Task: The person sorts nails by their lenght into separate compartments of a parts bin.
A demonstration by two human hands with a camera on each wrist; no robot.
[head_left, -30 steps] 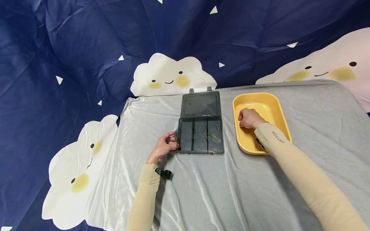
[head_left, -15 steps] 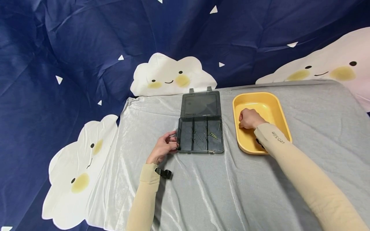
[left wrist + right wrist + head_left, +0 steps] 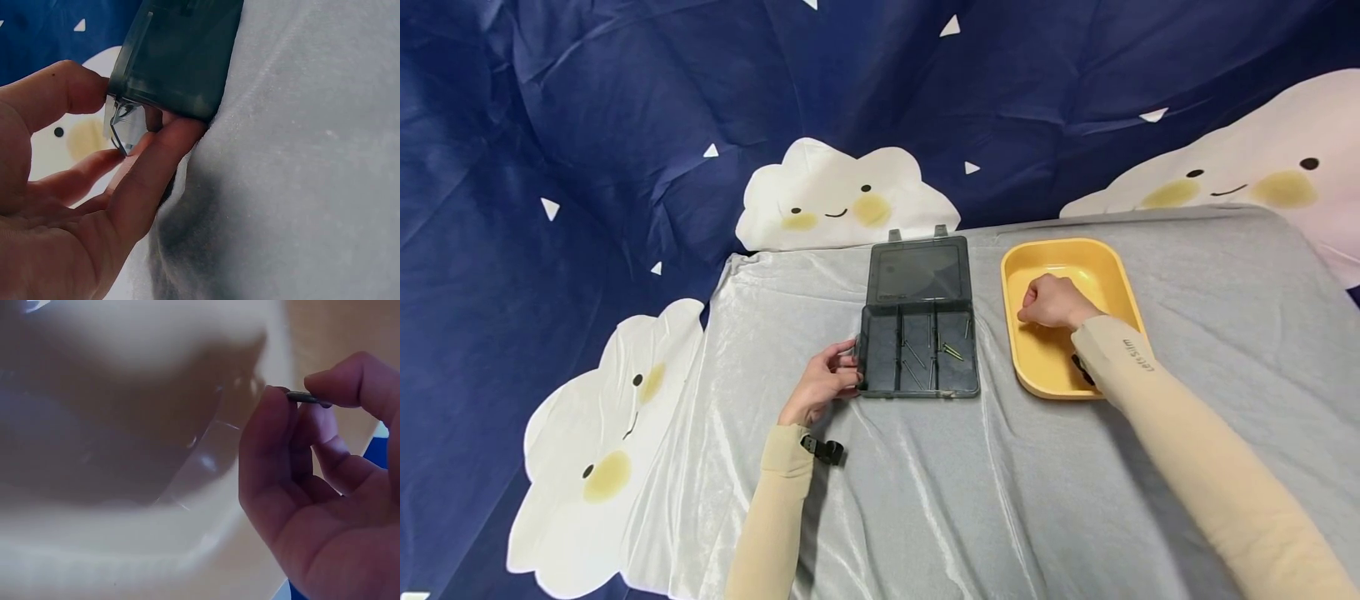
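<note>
A dark translucent compartment box [image 3: 880, 350] lies with its lid [image 3: 920, 271] folded back. My left hand [image 3: 825, 382] holds the box's left side; in the left wrist view the thumb is at the upper edge of the box wall [image 3: 181, 56] and a finger at its lower edge. Several thin silver nails [image 3: 915, 354] lie in the middle compartment, and brass-coloured screws [image 3: 952, 352] in the right one. Over the yellow tray [image 3: 1138, 321], my right hand [image 3: 1054, 302] pinches a small dark metal screw [image 3: 305, 397] between thumb and fingertip.
Grey velvety cloth [image 3: 925, 483] covers the table. A dark blue curtain with clouds [image 3: 850, 196] hangs behind and along the left. The raised tray rim stands between the right hand and the box.
My right hand has lifted slightly off the tray's floor and turned a little, with the wrist shifting right. The left hand and the box stay as they were.
</note>
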